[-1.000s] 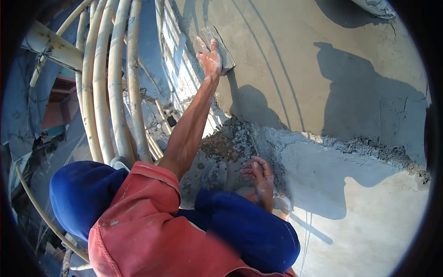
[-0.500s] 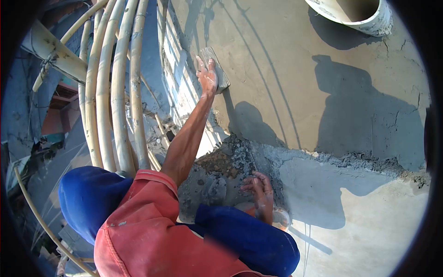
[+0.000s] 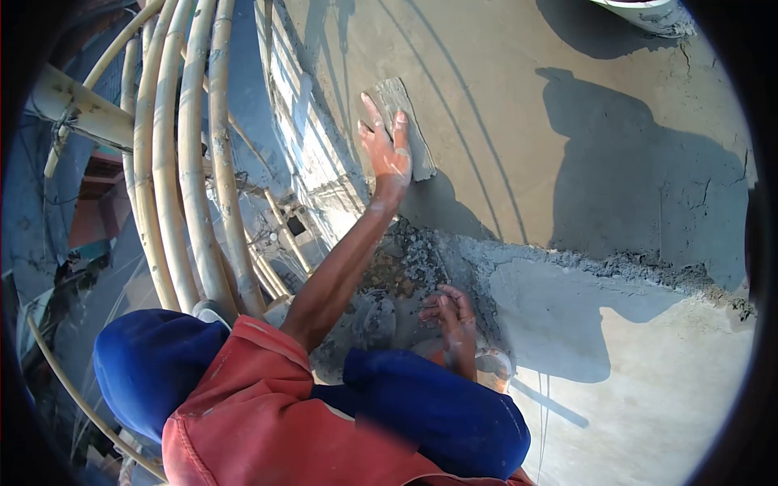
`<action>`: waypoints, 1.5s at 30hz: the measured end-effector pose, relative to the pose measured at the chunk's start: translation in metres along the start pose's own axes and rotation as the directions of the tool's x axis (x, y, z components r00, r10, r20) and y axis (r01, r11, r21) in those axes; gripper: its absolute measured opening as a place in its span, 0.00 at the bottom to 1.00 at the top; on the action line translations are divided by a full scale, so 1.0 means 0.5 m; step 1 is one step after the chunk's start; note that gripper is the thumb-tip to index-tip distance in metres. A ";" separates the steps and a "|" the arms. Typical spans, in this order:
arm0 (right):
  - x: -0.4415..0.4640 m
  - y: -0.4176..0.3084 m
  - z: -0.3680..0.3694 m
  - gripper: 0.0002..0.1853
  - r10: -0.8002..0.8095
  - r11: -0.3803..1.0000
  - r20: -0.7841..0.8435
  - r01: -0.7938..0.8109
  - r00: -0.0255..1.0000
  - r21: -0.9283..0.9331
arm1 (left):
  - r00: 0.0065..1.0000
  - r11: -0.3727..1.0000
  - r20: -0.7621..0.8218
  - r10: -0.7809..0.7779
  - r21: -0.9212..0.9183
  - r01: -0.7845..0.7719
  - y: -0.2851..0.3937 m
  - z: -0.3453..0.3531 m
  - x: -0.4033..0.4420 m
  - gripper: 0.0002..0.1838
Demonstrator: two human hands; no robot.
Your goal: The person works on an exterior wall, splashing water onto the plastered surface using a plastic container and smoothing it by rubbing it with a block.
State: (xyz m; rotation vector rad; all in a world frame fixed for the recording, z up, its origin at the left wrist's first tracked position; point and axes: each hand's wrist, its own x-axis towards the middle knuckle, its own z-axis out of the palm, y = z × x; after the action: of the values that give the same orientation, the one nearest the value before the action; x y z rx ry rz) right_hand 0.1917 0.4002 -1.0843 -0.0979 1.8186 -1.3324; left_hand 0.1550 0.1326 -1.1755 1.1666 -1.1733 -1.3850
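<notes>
My left hand (image 3: 384,154), spotted with cement, reaches out at the end of the bare arm and grips a grey, flat plastering float (image 3: 409,121). The float lies against the damp plaster surface (image 3: 494,113), close to its left edge. Its handle is hidden by my fingers. My right hand (image 3: 455,320) hovers past my blue-clad knee (image 3: 438,413), fingers loosely bent and apart, with nothing seen in them. Beside its wrist shows part of a round container rim (image 3: 504,368), mostly covered by the knee.
Bamboo poles (image 3: 191,154) stand along the left. A white pipe (image 3: 648,14) sticks out of the plaster at top right. Rough mortar (image 3: 640,271) runs along the joint with the pale cement surface (image 3: 648,389). Shadows fall across the plaster, which has cracks at right.
My left hand and the float have moved to the right across the plaster and slightly closer. The view has shifted a little. My right hand stays nearly in place.
</notes>
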 end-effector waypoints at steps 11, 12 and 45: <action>-0.033 0.043 -0.065 0.15 0.015 1.000 -0.098 -0.013 0.995 0.021 | 0.977 0.977 -0.029 0.212 0.005 -0.212 0.070 0.009 0.009 0.37; -0.032 0.038 -0.066 0.15 0.007 1.000 -0.100 -0.004 0.995 0.031 | 0.975 0.975 -0.022 0.222 0.002 -0.222 0.065 0.010 0.036 0.37; -0.021 0.031 -0.078 0.14 -0.074 0.993 -0.075 0.081 0.994 0.087 | 0.984 0.962 0.033 -0.175 -0.205 0.178 -0.006 -0.021 0.179 0.43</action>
State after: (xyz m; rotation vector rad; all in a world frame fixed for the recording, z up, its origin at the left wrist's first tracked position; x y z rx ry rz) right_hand 0.1786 0.4413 -1.0882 -0.0739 1.8275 -1.4880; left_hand 0.1562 0.0433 -1.1871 1.1338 -0.9261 -1.6114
